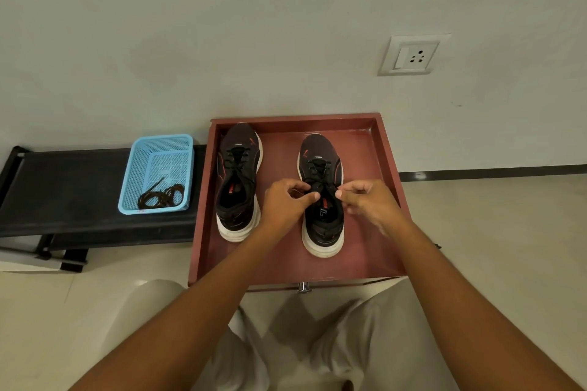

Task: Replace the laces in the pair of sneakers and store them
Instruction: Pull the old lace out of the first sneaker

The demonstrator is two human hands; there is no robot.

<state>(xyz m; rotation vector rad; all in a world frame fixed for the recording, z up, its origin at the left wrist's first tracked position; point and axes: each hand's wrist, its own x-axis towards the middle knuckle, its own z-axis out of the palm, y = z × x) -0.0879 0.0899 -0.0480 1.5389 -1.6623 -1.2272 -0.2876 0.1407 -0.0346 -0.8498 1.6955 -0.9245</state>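
head view: worn on the person's head | faces forward and down, wall at 12 o'clock | near: forearms enter from 6 o'clock, red drawer [203, 209] at centre | blue basket [158, 173] at 9 o'clock | single view, nothing shared

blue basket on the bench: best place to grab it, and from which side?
Take the blue basket by its near rim, coming from above on the person's side. The rim is a raised lip the fingers can hook over, the open top faces up, and the coiled laces lie low inside, below that edge.
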